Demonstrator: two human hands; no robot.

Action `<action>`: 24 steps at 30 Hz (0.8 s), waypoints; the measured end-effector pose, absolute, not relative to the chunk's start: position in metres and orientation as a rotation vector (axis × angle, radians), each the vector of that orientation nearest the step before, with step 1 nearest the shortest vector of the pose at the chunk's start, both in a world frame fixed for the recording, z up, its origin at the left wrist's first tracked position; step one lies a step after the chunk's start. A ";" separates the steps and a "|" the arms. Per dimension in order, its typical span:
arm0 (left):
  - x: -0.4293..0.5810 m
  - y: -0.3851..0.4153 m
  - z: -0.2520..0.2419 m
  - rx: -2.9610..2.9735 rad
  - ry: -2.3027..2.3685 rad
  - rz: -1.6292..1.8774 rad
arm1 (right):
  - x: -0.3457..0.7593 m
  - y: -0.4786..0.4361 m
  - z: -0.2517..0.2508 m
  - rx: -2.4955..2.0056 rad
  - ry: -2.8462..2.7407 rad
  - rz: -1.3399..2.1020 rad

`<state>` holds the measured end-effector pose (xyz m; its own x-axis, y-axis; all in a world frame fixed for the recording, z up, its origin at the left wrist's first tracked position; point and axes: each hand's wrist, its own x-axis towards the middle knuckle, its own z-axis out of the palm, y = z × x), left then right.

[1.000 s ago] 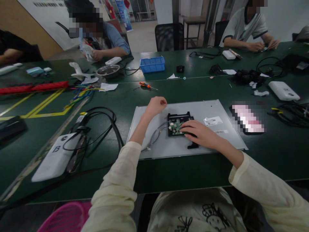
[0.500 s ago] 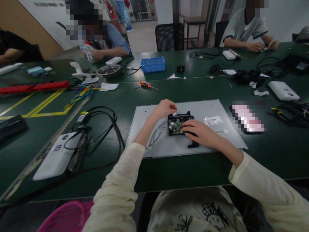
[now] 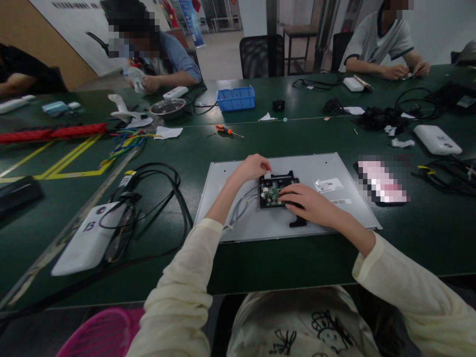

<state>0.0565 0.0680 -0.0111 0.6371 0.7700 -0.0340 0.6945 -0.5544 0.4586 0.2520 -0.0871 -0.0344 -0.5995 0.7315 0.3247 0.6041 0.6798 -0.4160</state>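
A silvery flat panel (image 3: 245, 228) lies on the table before me. On it sits a black plastic frame (image 3: 288, 174) carrying a green circuit board (image 3: 273, 195), with grey cables (image 3: 241, 206) running off to the left. My left hand (image 3: 253, 166) is closed in a pinch at the frame's far left corner, on a small white piece (image 3: 267, 175) whose kind I cannot make out. My right hand (image 3: 310, 202) bends over the frame's right side, fingertips on the board and thumb at the near edge, gripping it. The fingers hide part of the board.
A phone (image 3: 383, 181) lies right of the panel. An orange screwdriver (image 3: 227, 131), a blue basket (image 3: 235, 99) and a metal bowl (image 3: 167, 108) are farther back. Left are a white power bank (image 3: 87, 240) and black cables (image 3: 182, 198). Several people sit across the table.
Hardly anything differs. My left hand stays at the frame's corner with the white piece, and my right hand keeps its place on the frame.
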 end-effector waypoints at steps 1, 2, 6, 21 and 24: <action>0.057 0.067 -0.011 2.431 1.174 0.231 | 0.252 -0.087 -0.035 -1.031 -2.420 0.364; 0.058 0.066 -0.011 2.432 1.191 0.225 | 0.252 -0.087 -0.035 -1.033 -2.421 0.367; 0.060 0.064 -0.010 2.444 1.204 0.206 | 0.252 -0.088 -0.034 -1.053 -2.416 0.382; 0.061 0.060 -0.010 2.494 1.231 0.212 | 0.252 -0.089 -0.030 -1.065 -2.403 0.426; 0.061 0.059 -0.009 2.516 1.240 0.214 | 0.252 -0.089 -0.029 -1.061 -2.400 0.432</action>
